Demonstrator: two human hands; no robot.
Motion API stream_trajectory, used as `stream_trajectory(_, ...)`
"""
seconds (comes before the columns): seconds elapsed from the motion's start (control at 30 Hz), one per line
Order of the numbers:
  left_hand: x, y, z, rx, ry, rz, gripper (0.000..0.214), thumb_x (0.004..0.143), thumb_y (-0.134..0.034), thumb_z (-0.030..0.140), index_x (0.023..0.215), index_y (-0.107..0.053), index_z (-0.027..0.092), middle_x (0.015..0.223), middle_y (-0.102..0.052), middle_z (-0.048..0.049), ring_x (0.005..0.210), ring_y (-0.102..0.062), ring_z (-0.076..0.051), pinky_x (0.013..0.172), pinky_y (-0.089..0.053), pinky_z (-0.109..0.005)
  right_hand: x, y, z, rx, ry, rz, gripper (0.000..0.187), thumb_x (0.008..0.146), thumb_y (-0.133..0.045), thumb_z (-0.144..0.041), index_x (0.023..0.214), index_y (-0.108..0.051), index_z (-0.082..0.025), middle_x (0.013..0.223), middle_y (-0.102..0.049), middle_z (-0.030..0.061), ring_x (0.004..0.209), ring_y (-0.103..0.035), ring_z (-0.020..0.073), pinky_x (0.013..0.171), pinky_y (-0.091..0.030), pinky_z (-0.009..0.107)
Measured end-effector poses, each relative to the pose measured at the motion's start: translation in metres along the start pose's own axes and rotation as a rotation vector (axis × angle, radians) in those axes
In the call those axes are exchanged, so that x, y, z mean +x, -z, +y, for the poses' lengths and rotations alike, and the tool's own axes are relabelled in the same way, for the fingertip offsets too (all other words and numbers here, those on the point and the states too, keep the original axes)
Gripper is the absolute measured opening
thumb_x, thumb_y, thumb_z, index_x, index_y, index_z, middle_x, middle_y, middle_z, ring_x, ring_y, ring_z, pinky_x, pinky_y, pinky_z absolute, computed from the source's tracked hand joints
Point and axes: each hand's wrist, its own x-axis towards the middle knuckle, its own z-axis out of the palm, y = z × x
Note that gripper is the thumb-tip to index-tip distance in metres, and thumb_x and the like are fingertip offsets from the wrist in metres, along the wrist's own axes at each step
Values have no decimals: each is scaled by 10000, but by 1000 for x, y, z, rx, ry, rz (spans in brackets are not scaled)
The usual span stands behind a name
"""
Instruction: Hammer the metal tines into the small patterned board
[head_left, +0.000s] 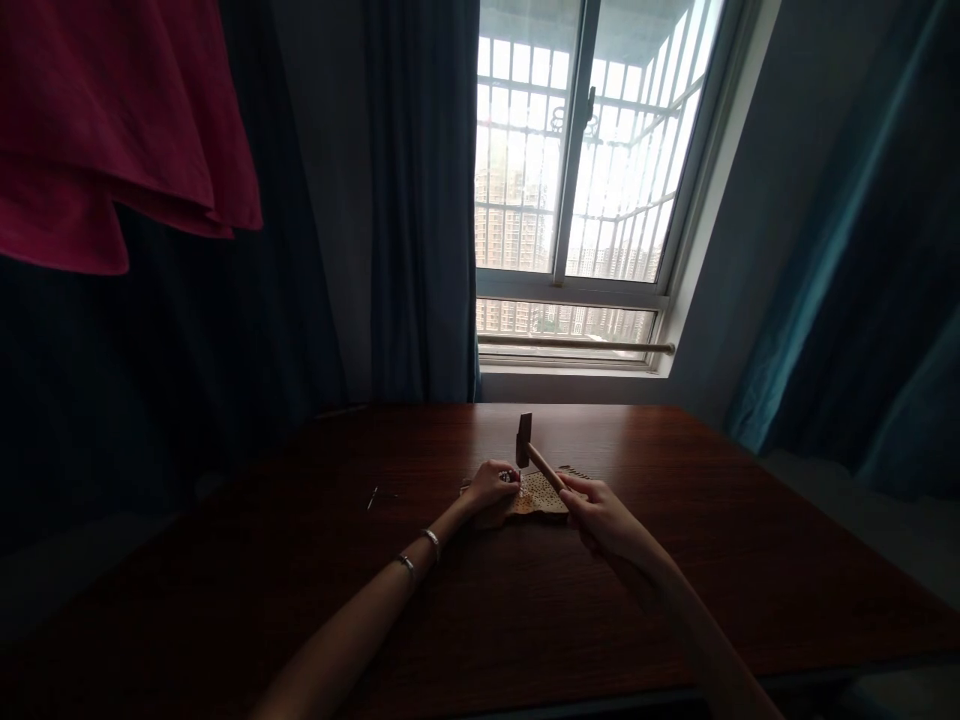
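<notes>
My right hand [604,515] is closed around the wooden handle of a hammer [544,467]. Its dark head [523,440] is raised just above my left fingertips. My left hand [493,483] rests at the left part of a tan board [551,493] dotted with many small dark holes, its lower edge uneven. Thumb and fingers are pinched together there; a thin upright piece seems to stand at the fingertips under the hammer head, too small and dark to name. Two bracelets [418,557] circle my left wrist and forearm.
The board lies on a large reddish-brown wooden table [465,640]. A small thin metal item [373,497] lies left of my left hand. Behind the table are a barred window [570,200] and blue curtains [424,200]. A red cloth [127,120] hangs at upper left.
</notes>
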Motion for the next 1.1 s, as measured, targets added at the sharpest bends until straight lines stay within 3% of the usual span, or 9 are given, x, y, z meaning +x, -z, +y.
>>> stream_trajectory(0.1, 0, -1, -2, -4, 1, 4, 228, 688, -643, 339, 803, -721, 158, 815, -715, -37, 751, -638, -182, 678, -454, -244, 0, -1, 1, 4, 33, 16, 506, 817, -476, -365, 1279, -513, -161, 491, -448, -74, 268, -372, 70, 237, -291, 171)
stream_trajectory(0.27, 1, -2, -3, -15, -6, -5, 212, 686, -646, 326, 789, -717, 154, 808, -714, -33, 747, -640, -174, 682, -455, -236, -3, -2, -1, -20, -28, 17, 510, 816, -472, -331, 1286, -502, -137, 487, -448, -73, 269, -372, 66, 246, -302, 169)
stream_trajectory(0.4, 2, -3, -6, -7, 5, 2, 222, 690, -642, 328, 791, -718, 146, 809, -713, -37, 742, -637, -174, 679, -454, -238, -5, -4, -3, -16, 25, 53, 489, 824, -453, -347, 1264, -515, -143, 492, -437, -75, 269, -369, 64, 240, -286, 164)
stream_trajectory(0.9, 3, -4, -6, 44, 37, 9, 221, 685, -645, 320, 796, -712, 142, 798, -711, -29, 733, -631, -171, 664, -440, -231, -2, -10, 12, -10, -35, 4, 541, 839, -444, -352, 1348, -437, -167, 504, -441, -69, 303, -388, 66, 280, -317, 166)
stream_trajectory(1.1, 3, -4, -10, 16, 1, 1, 230, 691, -641, 334, 817, -715, 156, 817, -713, -26, 752, -636, -173, 676, -447, -235, -3, -9, 11, 6, 19, 27, 529, 838, -445, -366, 1331, -457, -174, 515, -451, -68, 290, -385, 65, 267, -306, 172)
